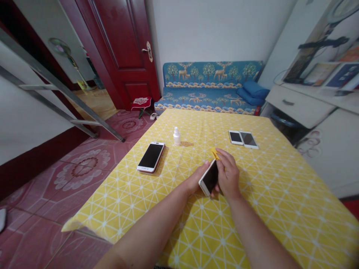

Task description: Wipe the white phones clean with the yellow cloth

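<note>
My left hand (pixel 198 178) is wrapped around a white-edged smartphone (pixel 210 177) from below and the left side, holding it tilted above the table. My right hand (pixel 229 172) pinches a small yellow cloth (pixel 215 154) at the phone's upper end, its fingers along the right edge. The hand hides part of the dark screen. To the left lies a larger white smartphone (pixel 151 157) with a reddish edge, screen up. A small white bottle (pixel 176 136) stands upright behind it.
A yellow patterned tablecloth (pixel 200 233) covers the table. At its back right, a white phone (pixel 236 137) lies against another white phone (pixel 249 140). Beyond are a blue sofa (pixel 210 93), a red stool (pixel 141 101) and a white cabinet (pixel 300 106). A metal ladder (pixel 56 87) leans at left.
</note>
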Action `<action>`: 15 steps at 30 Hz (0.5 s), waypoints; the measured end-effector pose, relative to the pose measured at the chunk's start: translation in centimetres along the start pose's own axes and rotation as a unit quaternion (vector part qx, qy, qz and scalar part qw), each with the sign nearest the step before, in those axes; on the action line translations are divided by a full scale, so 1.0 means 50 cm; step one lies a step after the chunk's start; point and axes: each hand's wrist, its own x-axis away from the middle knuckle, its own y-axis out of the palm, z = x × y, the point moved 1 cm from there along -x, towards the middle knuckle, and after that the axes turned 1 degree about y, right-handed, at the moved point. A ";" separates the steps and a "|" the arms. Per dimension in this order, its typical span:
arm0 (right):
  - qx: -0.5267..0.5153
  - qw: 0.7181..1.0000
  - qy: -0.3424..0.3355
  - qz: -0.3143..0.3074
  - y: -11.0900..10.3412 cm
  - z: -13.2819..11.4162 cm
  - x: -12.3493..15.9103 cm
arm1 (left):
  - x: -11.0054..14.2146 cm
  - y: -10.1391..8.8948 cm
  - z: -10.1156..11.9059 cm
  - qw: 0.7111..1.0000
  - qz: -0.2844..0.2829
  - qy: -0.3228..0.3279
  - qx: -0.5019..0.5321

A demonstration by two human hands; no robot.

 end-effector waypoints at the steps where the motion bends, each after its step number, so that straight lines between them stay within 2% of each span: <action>1: 0.003 1.000 -0.015 -0.005 0.000 -0.001 0.001 | -0.002 0.000 -0.001 1.000 0.004 0.006 0.012; 4: 0.011 0.998 -0.052 -0.034 0.003 -0.004 0.002 | -0.004 0.004 0.001 0.997 0.053 0.026 0.052; 9: 0.002 0.994 -0.076 -0.084 0.006 -0.023 0.006 | -0.007 0.013 0.011 0.979 0.137 0.090 0.124; 15: -0.028 0.982 -0.121 -0.139 0.008 -0.053 0.012 | -0.019 0.008 0.010 0.953 0.179 0.145 0.198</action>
